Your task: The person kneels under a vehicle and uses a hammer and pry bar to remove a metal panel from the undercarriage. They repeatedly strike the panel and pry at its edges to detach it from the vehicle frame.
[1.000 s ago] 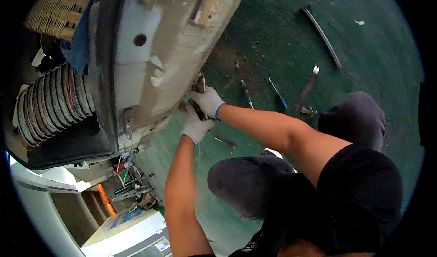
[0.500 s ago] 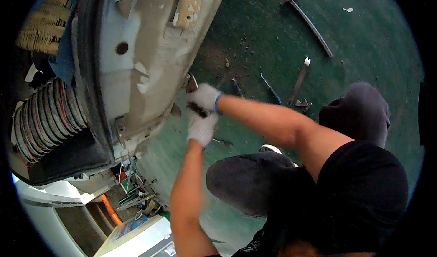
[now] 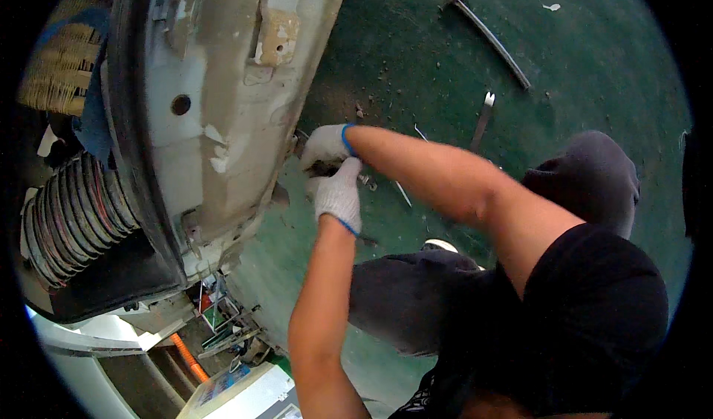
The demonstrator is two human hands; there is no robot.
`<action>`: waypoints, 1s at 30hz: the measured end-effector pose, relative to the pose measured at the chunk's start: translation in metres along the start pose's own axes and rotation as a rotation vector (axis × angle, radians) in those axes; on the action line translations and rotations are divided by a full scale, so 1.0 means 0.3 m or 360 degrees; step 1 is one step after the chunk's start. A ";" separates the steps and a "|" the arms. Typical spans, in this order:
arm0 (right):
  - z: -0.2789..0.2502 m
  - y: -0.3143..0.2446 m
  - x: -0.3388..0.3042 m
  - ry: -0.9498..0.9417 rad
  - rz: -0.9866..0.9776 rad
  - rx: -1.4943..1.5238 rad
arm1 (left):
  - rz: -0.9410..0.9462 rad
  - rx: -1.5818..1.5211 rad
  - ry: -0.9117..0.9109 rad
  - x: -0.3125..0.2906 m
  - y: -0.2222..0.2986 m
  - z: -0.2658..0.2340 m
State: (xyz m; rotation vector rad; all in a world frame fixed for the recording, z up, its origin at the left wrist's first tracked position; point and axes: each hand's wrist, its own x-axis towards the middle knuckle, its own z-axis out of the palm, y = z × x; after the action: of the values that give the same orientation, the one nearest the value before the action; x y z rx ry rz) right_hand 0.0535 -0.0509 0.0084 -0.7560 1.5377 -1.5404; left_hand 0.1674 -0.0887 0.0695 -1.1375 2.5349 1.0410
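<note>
My right hand [image 3: 324, 148], in a white knit glove with a blue cuff, is closed at the lower edge of the pale car body panel [image 3: 241, 107]. Just below it, my left hand [image 3: 338, 195], gloved alike, is closed too, its thumb side against the right glove. Between the gloves shows something dark, mostly covered by fingers; its kind I cannot make out. A small metal fitting [image 3: 367, 182] pokes out beside the left glove. Bare metal and patches of worn paint mark the panel.
On the green floor lie a hammer [image 3: 490, 39], a pry bar [image 3: 484, 120] and a thin rod-like tool [image 3: 403, 194]. Dirt crumbs [image 3: 359, 111] are scattered by the panel. A ribbed hose-like bundle [image 3: 78, 222] sits inside the car at left. My knee [image 3: 397, 300] is near my left forearm.
Both hands have shifted slightly; the left glove has turned and come up against the right one. The metal fitting now shows beside it. The whole view has moved a little.
</note>
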 end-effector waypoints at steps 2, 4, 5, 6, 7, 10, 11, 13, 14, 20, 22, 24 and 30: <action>0.091 0.105 0.046 0.0353 -0.0332 -0.0614 | 0.0273 0.0234 -0.0222 -0.002 -0.023 -0.056; 0.277 -0.025 0.003 0.0833 0.0071 0.0874 | 0.0370 0.0313 -0.0485 0.104 -0.202 -0.269; 0.304 -0.049 0.026 0.0959 -0.0038 0.1007 | 0.0401 0.0478 -0.0454 0.142 -0.185 -0.320; 0.318 -0.054 0.054 0.1086 -0.0131 0.1147 | 0.0418 0.0643 -0.0435 0.159 -0.166 -0.341; 0.317 -0.037 0.047 0.0957 -0.0053 0.1069 | 0.0338 0.0561 -0.0360 0.127 -0.145 -0.314; 0.171 0.037 0.004 0.0562 -0.0016 0.0544 | 0.0225 0.0192 -0.0161 0.049 -0.071 -0.108; 0.118 0.025 -0.014 0.0363 -0.0136 0.0223 | 0.0219 0.0022 -0.0066 0.035 -0.080 -0.063; 0.004 -0.023 -0.009 -0.0068 0.0245 0.0305 | 0.0032 -0.0437 0.0128 0.023 -0.025 0.017; -0.059 -0.042 -0.016 -0.0268 0.0447 0.0310 | -0.0214 -0.0374 -0.0028 -0.008 0.086 0.037; 0.144 0.052 0.014 0.0389 -0.0020 0.0096 | 0.0218 0.0132 -0.0304 0.022 -0.096 -0.116; 0.277 0.037 0.051 0.0971 0.0075 0.0850 | 0.0379 0.0433 -0.0381 0.024 -0.069 -0.216; 0.281 -0.001 0.070 0.0916 -0.0066 0.0863 | 0.0361 0.0806 -0.0258 0.133 -0.132 -0.254; 0.114 -0.005 -0.004 0.0228 0.0088 0.0265 | 0.0025 -0.0238 0.0165 0.083 -0.152 -0.048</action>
State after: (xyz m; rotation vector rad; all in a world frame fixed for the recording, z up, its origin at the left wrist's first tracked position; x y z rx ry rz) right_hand 0.0834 -0.0671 0.0127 -0.5142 1.4970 -1.6878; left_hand 0.1843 -0.1340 0.0458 -1.2417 2.5858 1.2241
